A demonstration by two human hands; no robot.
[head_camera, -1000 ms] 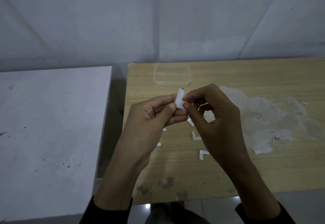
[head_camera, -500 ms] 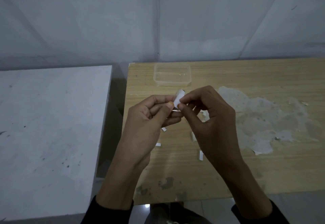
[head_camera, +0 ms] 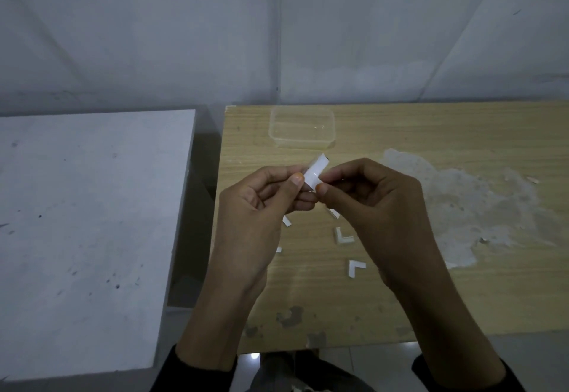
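- I record the left grip (head_camera: 255, 207) clenched on a small white strip (head_camera: 316, 169), thumb pressing its lower end against curled fingers.
- The right grip (head_camera: 369, 204) pinches the same strip from the opposite side, thumb tip just beside the left thumb.
- The strip sits tilted above the wooden worktop (head_camera: 400, 299), near a clear container (head_camera: 301, 144).
- White L-shaped pieces (head_camera: 341, 236) lie on the worktop below both grips.

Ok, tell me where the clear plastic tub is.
In the head view, the tub sits near the far left corner of the wooden table, just beyond the white strip.
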